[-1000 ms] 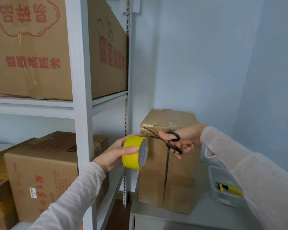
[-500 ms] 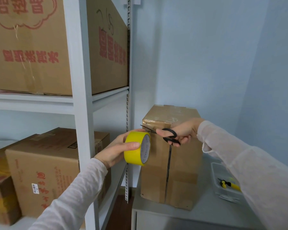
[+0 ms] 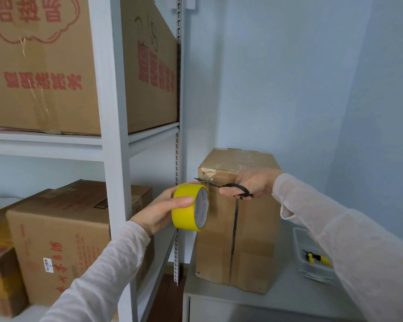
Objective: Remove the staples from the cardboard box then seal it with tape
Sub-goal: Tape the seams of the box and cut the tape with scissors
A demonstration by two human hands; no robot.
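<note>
Cardboard box (image 3: 254,240) beside shelving (image 3: 116,147): left grip (image 3: 163,211) clasps tape roll (image 3: 184,208) (yellow), right grip (image 3: 254,184) holds scissors (image 3: 239,189).

The cardboard box (image 3: 254,240) stands on the grey cabinet top (image 3: 277,303), just beside the white rack's slotted post (image 3: 177,147). The narrow gap between them is fronted by the yellow tape roll (image 3: 186,209), gripped in the left hand (image 3: 158,211). The right hand (image 3: 254,183) and its black scissors (image 3: 228,187) cross the box's upper front. Above the box the air is open up to the blue wall (image 3: 289,89). To its right, a bare strip of cabinet runs to the clear tray (image 3: 299,249).
</note>
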